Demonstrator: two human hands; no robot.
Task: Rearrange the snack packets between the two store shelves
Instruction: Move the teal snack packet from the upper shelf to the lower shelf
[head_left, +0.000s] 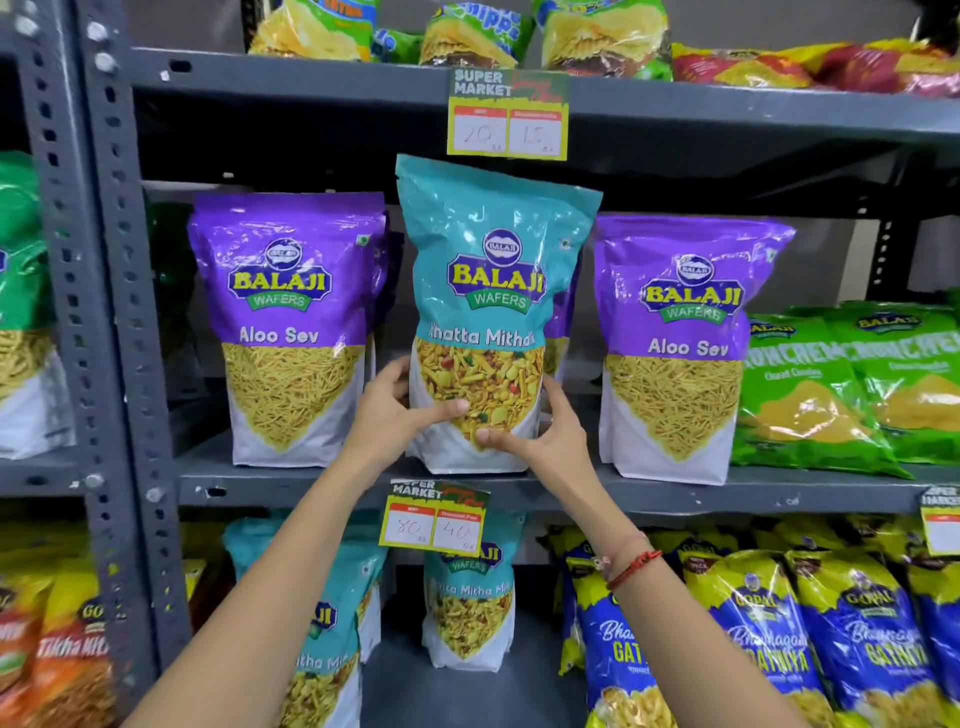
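A teal Khatta Mitha packet (493, 270) stands upright on the middle shelf (363, 486), between two purple Aloo Sev packets (291, 322) (680, 338). My left hand (400, 410) grips its lower left side and my right hand (535, 431) grips its lower right side, thumbs across the front. Another purple packet is partly hidden behind it. On the lower shelf stand two more teal Khatta Mitha packets (467, 608) (317, 634).
Green Crunchem packets (831, 395) lie at the right of the middle shelf. Blue and yellow Gopal packets (779, 634) fill the lower right. Price tags (506, 111) (436, 519) hang from the shelf edges. A grey perforated upright (119, 312) borders the left.
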